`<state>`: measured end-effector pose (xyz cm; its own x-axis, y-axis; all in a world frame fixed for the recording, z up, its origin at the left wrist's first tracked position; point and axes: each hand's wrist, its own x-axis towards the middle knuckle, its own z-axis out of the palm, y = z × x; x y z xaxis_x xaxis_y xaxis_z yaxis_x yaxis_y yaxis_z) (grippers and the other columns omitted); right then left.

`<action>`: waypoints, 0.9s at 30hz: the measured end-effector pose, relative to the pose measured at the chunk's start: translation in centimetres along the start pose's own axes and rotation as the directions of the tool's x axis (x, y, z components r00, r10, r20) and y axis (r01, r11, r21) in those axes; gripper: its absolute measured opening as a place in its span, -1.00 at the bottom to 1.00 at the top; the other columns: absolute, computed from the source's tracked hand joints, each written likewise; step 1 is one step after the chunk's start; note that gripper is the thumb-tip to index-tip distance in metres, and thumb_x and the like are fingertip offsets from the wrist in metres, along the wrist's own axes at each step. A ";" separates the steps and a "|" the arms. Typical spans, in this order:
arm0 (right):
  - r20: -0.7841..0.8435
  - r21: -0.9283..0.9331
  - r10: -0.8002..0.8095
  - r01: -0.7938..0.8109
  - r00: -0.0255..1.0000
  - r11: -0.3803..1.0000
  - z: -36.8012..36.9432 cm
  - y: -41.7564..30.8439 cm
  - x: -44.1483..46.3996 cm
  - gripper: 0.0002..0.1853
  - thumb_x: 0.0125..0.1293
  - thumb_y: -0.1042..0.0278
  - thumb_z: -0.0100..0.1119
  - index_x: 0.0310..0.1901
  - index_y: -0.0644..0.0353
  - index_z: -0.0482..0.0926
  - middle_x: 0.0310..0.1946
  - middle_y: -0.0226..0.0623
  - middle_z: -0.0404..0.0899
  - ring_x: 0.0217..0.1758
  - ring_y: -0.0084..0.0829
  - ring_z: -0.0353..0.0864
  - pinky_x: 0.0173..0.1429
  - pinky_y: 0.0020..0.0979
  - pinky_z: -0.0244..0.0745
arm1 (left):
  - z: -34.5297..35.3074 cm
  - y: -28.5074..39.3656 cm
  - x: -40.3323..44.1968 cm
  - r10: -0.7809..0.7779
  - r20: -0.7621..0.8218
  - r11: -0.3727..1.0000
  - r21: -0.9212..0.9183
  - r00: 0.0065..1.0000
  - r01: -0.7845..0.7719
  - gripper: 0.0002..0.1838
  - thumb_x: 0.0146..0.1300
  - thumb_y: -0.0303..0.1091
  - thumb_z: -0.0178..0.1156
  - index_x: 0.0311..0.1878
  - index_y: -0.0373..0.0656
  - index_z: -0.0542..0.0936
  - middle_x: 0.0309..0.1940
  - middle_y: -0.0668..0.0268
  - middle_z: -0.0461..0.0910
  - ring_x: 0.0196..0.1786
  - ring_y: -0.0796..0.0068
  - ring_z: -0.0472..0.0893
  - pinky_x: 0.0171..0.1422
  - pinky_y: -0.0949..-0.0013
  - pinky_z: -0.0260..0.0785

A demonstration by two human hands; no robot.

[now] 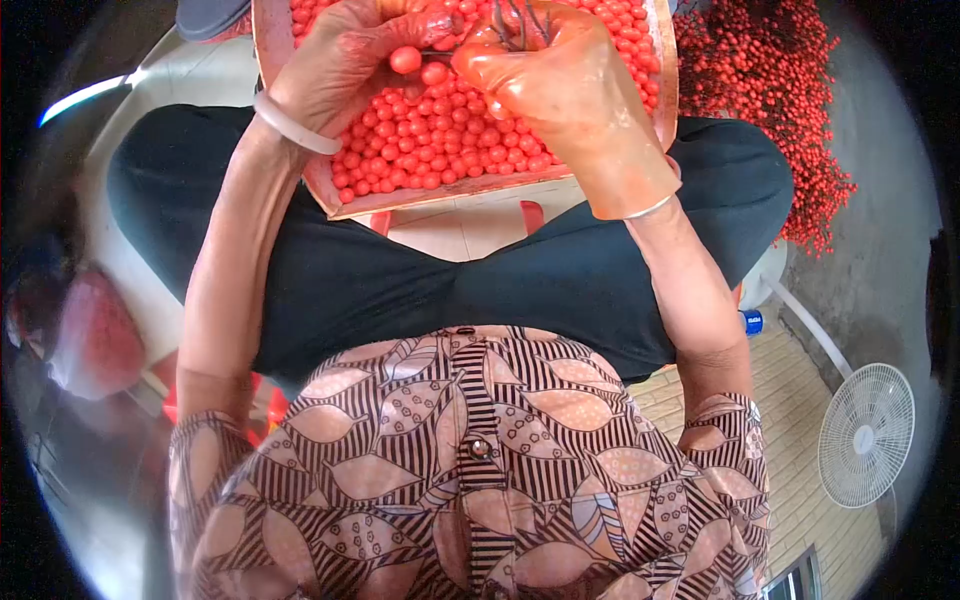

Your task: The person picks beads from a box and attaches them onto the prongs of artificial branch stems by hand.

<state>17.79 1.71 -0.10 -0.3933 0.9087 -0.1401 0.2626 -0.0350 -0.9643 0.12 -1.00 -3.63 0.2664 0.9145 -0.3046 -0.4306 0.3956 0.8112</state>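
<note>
My left hand [365, 45], bare with red-stained fingers and a pale bangle [297, 124] at the wrist, is closed in a pinch. Right by its fingertips are two red balls, one larger ball [405, 60] and another ball [434, 73]. My right hand [555, 75] wears a translucent, red-stained rubber glove [600, 125] and is closed around several thin dark stems [522, 22] that stick up from its fist. Both hands meet above a shallow box [475, 187] filled with small red balls [430, 135]. What lies between the fingertips is partly hidden.
Bunches of red berries on thin stems [775, 110] stand at the right of the box. A white fan [865, 436] is at the lower right, near a blue can-like object [752, 321]. Dark-trousered legs [460, 295] spread on both sides below the box.
</note>
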 end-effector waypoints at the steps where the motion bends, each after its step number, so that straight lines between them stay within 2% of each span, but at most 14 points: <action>1: 0.053 0.063 0.061 -0.064 0.997 0.996 -0.2 -0.6 -0.1 -0.88 -0.04 0.52 0.22 -0.50 0.35 0.47 -0.68 -0.42 0.39 -0.63 -0.64 0.29 -0.61 -0.51 0.18 | 0.8 0.0 -0.1 0.003 0.032 1.000 -0.024 0.999 -0.003 -0.80 0.24 -0.37 0.07 -0.12 -0.24 0.47 -0.30 0.38 0.53 -0.44 0.77 0.44 -0.32 0.62 0.38; 2: 0.115 0.125 0.113 -0.128 0.987 0.984 -0.4 -1.1 -0.2 -0.91 0.00 0.56 0.17 -0.47 0.34 0.46 -0.68 -0.52 0.34 -0.62 -0.71 0.23 -0.60 -0.56 0.14 | 1.6 0.1 -0.1 0.010 0.058 0.999 -0.043 0.998 -0.007 -0.82 0.23 -0.38 0.07 -0.13 -0.23 0.48 -0.30 0.38 0.53 -0.45 0.77 0.44 -0.32 0.62 0.39; 5: 0.126 0.099 0.245 -0.258 0.961 0.961 -0.7 -0.6 -0.5 -0.90 0.02 0.38 0.16 -0.52 0.21 0.52 -0.73 -0.46 0.43 -0.69 -0.71 0.34 -0.62 -0.63 0.19 | 1.9 0.7 -0.1 -0.008 0.030 1.000 -0.008 1.000 0.008 -0.87 0.20 -0.42 0.10 -0.20 -0.22 0.50 -0.37 0.40 0.54 -0.51 0.78 0.44 -0.36 0.65 0.38; 7: 0.194 0.041 0.285 -0.298 0.939 0.954 -0.7 -0.6 0.3 -0.89 0.03 0.38 0.15 -0.54 0.20 0.53 -0.74 -0.47 0.43 -0.69 -0.69 0.35 -0.63 -0.62 0.18 | 1.4 0.6 0.1 -0.060 -0.034 0.996 0.060 0.998 0.062 -0.90 0.19 -0.44 0.11 -0.24 -0.22 0.51 -0.41 0.41 0.54 -0.54 0.78 0.43 -0.39 0.66 0.38; 8: 0.196 -0.075 0.353 -0.345 0.915 0.936 -1.1 -1.1 0.6 -0.87 0.08 0.36 0.12 -0.49 0.23 0.55 -0.67 -0.40 0.47 -0.61 -0.63 0.43 -0.53 -0.59 0.32 | 1.3 0.6 0.0 -0.055 -0.070 0.997 0.044 0.996 0.058 -0.90 0.19 -0.44 0.11 -0.25 -0.22 0.52 -0.42 0.42 0.54 -0.54 0.78 0.44 -0.40 0.66 0.38; 11: 0.374 0.257 0.273 -0.382 0.887 0.888 -2.3 -1.6 0.2 -0.80 0.17 0.28 0.11 -0.29 0.25 0.51 -0.50 -0.37 0.48 -0.44 -0.59 0.48 -0.37 -0.59 0.33 | 1.6 1.4 0.1 -0.051 -0.143 0.998 0.038 0.988 0.057 -0.85 0.18 -0.40 0.13 -0.21 -0.23 0.50 -0.44 0.41 0.53 -0.52 0.72 0.48 -0.40 0.64 0.39; 12: 0.448 0.333 0.088 -0.257 0.890 0.907 -2.8 -0.5 0.1 -0.69 0.21 0.24 0.06 -0.14 0.32 0.46 -0.33 -0.23 0.51 -0.32 -0.49 0.51 -0.20 -0.50 0.42 | 1.5 1.9 0.0 -0.056 -0.186 0.998 0.025 0.981 0.061 -0.84 0.18 -0.39 0.13 -0.20 -0.24 0.50 -0.46 0.41 0.53 -0.51 0.70 0.49 -0.39 0.63 0.39; 13: 0.453 0.347 0.109 -0.287 0.885 0.893 -3.1 -0.3 0.1 -0.70 0.21 0.24 0.06 -0.17 0.34 0.48 -0.31 -0.23 0.52 -0.30 -0.49 0.52 -0.16 -0.49 0.43 | 1.2 2.3 -0.2 -0.063 -0.231 0.998 0.014 0.971 0.068 -0.82 0.18 -0.38 0.13 -0.19 -0.24 0.49 -0.47 0.41 0.53 -0.50 0.68 0.50 -0.38 0.62 0.40; 15: 0.466 0.383 0.146 -0.347 0.873 0.856 -3.2 -0.2 0.1 -0.69 0.21 0.24 0.06 -0.23 0.38 0.52 -0.27 -0.21 0.53 -0.25 -0.47 0.54 -0.09 -0.49 0.46 | -0.3 2.7 -0.2 -0.026 -0.108 0.999 -0.035 0.994 0.022 -0.78 0.19 -0.35 0.13 -0.15 -0.26 0.47 -0.57 0.45 0.48 -0.49 0.61 0.51 -0.34 0.56 0.43; 19: 0.415 0.497 0.199 -0.404 0.888 0.767 -3.2 0.5 0.2 -0.69 0.24 0.25 0.02 -0.16 0.36 0.50 -0.18 -0.07 0.54 -0.19 -0.36 0.57 -0.08 -0.43 0.48 | -1.4 2.4 -0.4 -0.018 -0.173 1.000 -0.025 0.985 0.013 -0.76 0.21 -0.33 0.12 -0.12 -0.26 0.47 -0.60 0.50 0.44 -0.49 0.64 0.51 -0.30 0.59 0.45; 20: 0.378 0.575 0.082 -0.304 0.922 0.760 -3.2 1.6 -0.2 -0.69 0.25 0.23 0.02 -0.18 0.35 0.51 -0.23 -0.08 0.56 -0.22 -0.33 0.58 -0.11 -0.43 0.49 | -1.7 2.2 -0.5 -0.008 -0.175 1.000 -0.021 0.984 0.004 -0.75 0.21 -0.33 0.11 -0.11 -0.27 0.47 -0.61 0.51 0.44 -0.50 0.65 0.50 -0.29 0.59 0.45; 23: 0.319 0.519 0.078 -0.242 0.945 0.820 -3.2 0.9 -0.6 -0.69 0.25 0.21 0.02 -0.20 0.35 0.52 -0.27 -0.10 0.58 -0.24 -0.36 0.59 -0.12 -0.45 0.50 | -2.2 1.9 -0.7 -0.004 -0.165 0.999 -0.036 0.986 -0.002 -0.75 0.22 -0.33 0.10 -0.10 -0.27 0.47 -0.53 0.47 0.49 -0.45 0.67 0.51 -0.28 0.61 0.46; 24: 0.327 0.513 0.128 -0.290 0.936 0.808 -3.2 1.2 -0.4 -0.70 0.24 0.22 0.04 -0.23 0.35 0.54 -0.31 -0.14 0.58 -0.25 -0.40 0.59 -0.17 -0.49 0.50 | -1.6 1.9 -0.4 0.034 -0.226 0.999 0.017 0.974 -0.031 -0.74 0.22 -0.32 0.11 -0.10 -0.28 0.47 -0.41 0.39 0.53 -0.37 0.67 0.51 -0.26 0.60 0.46; 27: 0.332 0.514 0.185 -0.342 0.925 0.787 -3.4 1.4 0.2 -0.72 0.22 0.25 0.06 -0.24 0.34 0.55 -0.39 -0.20 0.57 -0.30 -0.46 0.57 -0.23 -0.53 0.48 | -0.7 2.2 -0.7 0.014 -0.230 1.000 0.005 0.973 -0.013 -0.73 0.21 -0.32 0.11 -0.09 -0.30 0.47 -0.30 0.34 0.54 -0.33 0.67 0.49 -0.25 0.60 0.44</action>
<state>21.04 3.25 -0.71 -0.6080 0.6958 -0.3825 -0.1113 -0.5517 -0.8266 -1.65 -0.68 -1.97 0.0553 0.9150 -0.3996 -0.4302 0.3830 0.8175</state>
